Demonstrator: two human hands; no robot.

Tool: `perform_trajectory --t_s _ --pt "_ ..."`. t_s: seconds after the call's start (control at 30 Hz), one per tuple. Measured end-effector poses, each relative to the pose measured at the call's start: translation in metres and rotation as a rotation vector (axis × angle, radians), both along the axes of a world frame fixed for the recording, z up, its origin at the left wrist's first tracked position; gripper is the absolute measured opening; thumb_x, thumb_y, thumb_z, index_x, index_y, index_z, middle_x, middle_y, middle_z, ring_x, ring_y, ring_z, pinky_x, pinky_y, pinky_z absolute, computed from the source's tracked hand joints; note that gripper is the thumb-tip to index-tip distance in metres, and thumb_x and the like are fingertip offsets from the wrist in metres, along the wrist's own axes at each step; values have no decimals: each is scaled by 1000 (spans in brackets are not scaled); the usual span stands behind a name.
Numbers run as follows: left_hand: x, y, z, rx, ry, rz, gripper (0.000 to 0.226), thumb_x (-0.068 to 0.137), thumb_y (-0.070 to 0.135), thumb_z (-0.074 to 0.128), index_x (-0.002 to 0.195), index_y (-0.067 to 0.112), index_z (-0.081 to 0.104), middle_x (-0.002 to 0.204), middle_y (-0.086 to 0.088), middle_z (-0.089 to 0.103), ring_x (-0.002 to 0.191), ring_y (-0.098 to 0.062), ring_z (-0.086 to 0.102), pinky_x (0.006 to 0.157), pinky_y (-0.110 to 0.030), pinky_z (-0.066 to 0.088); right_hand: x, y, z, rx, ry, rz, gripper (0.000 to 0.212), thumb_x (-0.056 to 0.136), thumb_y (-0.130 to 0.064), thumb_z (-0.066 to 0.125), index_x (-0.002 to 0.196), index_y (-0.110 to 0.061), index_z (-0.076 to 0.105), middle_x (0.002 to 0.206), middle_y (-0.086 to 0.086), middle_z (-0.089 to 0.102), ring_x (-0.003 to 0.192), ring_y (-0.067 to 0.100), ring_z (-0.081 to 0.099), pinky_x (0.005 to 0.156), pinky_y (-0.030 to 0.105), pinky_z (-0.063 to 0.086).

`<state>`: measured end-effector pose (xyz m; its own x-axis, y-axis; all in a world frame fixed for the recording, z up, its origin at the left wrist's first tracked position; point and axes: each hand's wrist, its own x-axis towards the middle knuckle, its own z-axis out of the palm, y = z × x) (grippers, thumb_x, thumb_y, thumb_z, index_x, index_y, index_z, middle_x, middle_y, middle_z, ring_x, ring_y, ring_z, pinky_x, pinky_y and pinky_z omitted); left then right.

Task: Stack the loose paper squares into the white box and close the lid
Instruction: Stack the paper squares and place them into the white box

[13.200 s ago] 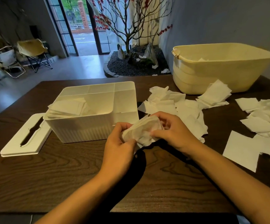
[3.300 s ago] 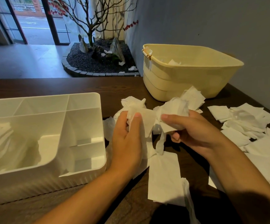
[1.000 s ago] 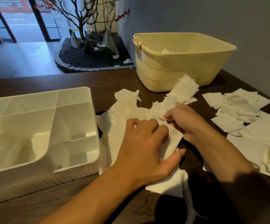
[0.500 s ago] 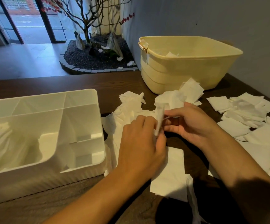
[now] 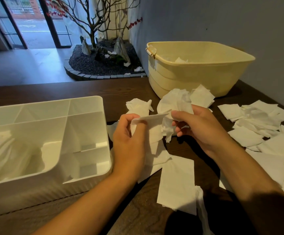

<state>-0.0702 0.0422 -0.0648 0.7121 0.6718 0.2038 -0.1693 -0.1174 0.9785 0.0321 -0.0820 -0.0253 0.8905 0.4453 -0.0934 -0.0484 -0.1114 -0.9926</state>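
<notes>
Both hands are raised above the bench [image 5: 134,92], close together at mid-frame. My left hand [image 5: 129,141] pinches one edge of a flat paper square [image 5: 150,118] between thumb and fingers; the sheet lies nearly edge-on to my eye and reaches across to the right hand. My right hand [image 5: 199,128] is closed on a crumpled wad of paper [image 5: 176,102], thumb on top. I judge I am peeling the flat sheet away from the crumpled ones so it can go in flat, since a wad will not stack.

The white box [image 5: 87,106] sits at 9 o'clock from my hands, lid off, dividers showing. Its large left compartment holds white paper already; the small compartments on its near right side look bare. The lid is not in view.

More squares [image 5: 177,182] lie flat on the bench at 6 o'clock, partly under my left wrist. A wider scatter of squares [image 5: 256,119] lies at 3 o'clock, overlapping one another. A yellow tub [image 5: 197,78] stands at 1 o'clock with a scrap of paper inside.

Judgement: early to middle of the task. Much paper is loose and the box is open. The thin sheets will tear if pulled hard, so the pinch should be light.
</notes>
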Motion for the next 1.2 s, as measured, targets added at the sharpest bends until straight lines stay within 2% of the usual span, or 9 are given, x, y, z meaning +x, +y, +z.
perform_trajectory --t_s 0.17,0.33,0.53,0.63,0.7,0.77,0.83,0.97,1.2 --pt "-2 1 -2 -74 21 25 13 100 27 55 113 23 57 100 8 67 88 3 64 65 -11 52 -3 -2 4 135 25 145 16 87 -13 69 96 -26 70 87 -11 77 87 11 74 72 28 61" --pt "0 2 -4 -85 49 51 16 104 32 48 118 26 51 105 17 62 91 13 59 66 -2 48 2 -7 5 211 150 153 34 82 9 67 106 -16 69 107 11 70 79 24 74 60 30 58" --pt "3 1 -6 -76 47 29 23 103 26 52 123 32 44 109 17 63 91 12 62 65 -6 51 5 -7 3 260 179 171 59 82 24 54 118 -21 68 122 7 62 109 32 63 60 29 59" --pt "4 1 -7 -30 -24 19 49 102 12 53 142 36 37 108 32 67 97 1 67 78 -17 57 3 -5 4 255 142 193 78 78 29 53 127 -32 62 127 2 59 110 34 63 65 35 62" --pt "3 0 -8 21 -41 2 62 103 13 52 150 46 29 123 26 65 107 -6 67 92 -32 58 1 -5 4 255 126 204 89 77 31 51 133 -38 58 129 -4 56 112 34 61 70 38 62" --pt "1 -2 -7 94 -48 -22 60 104 16 50 150 50 30 142 15 56 122 -5 59 104 -37 51 1 -5 5 299 159 207 95 76 32 45 135 -42 55 126 -9 55 110 34 60 71 38 62" --pt "0 -3 -7 170 -28 -41 46 104 17 49 142 44 46 137 25 56 126 5 52 107 -30 47 1 -7 7 339 193 224 101 73 33 36 136 -42 54 121 -13 54 107 32 59 67 32 61" --pt "0 -6 -8 173 32 -85 35 98 31 63 132 33 60 125 26 61 118 10 52 104 -34 51 0 -8 8 342 172 241 90 79 31 36 137 -35 57 117 -11 61 109 30 63 73 34 61" --pt "1 -9 -10 253 -23 -92 34 94 25 70 126 31 59 122 21 61 119 4 54 99 -26 51 1 -6 2 228 20 146 50 75 -4 74 117 -29 68 114 1 71 100 25 71 67 39 61"
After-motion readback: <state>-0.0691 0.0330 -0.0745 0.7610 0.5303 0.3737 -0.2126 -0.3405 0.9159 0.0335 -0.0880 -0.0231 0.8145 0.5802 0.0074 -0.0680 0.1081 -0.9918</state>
